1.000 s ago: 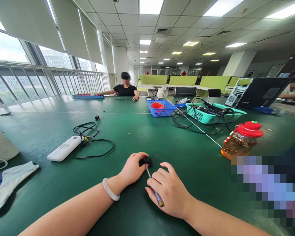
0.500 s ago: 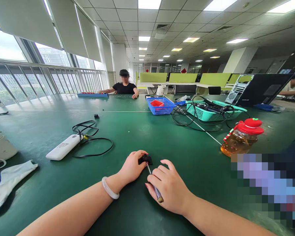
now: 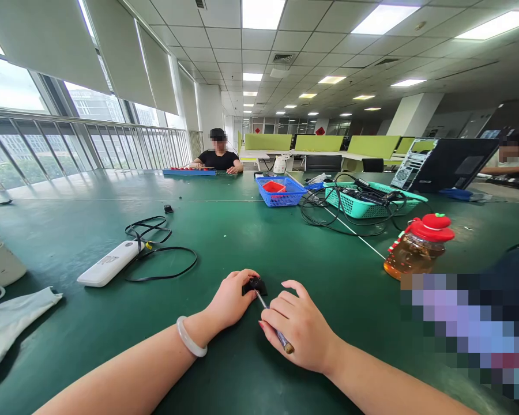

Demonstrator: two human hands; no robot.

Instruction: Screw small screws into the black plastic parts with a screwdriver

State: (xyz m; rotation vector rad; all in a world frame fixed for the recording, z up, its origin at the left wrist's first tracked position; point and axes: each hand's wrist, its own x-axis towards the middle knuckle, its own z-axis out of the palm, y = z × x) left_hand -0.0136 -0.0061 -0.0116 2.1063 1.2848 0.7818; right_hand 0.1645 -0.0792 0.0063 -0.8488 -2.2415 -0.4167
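Note:
My left hand (image 3: 233, 297), with a pale bangle on its wrist, grips a small black part (image 3: 258, 285) from its left side on the green table (image 3: 216, 369). What kind of part it is I cannot make out; small round features show on its face. In my right hand (image 3: 300, 328) is a screwdriver (image 3: 285, 341), its handle end pointing back toward me. The thin metal shaft slants up and left, and its tip meets the black part near my left thumb. My right index finger is raised off the tool.
A white power strip (image 3: 110, 264) with a black cord lies to the left, near a cloth (image 3: 17, 323). At right stands a red-lidded bottle (image 3: 419, 248). Farther back are a blue basket (image 3: 281, 193), a teal basket (image 3: 372, 202) with cables, and a seated person (image 3: 218, 155).
The view has tilted slightly. The screwdriver handle has shifted a little to the right, its tip still at the black part. Across the table, the blue tray has moved right toward the seated person.

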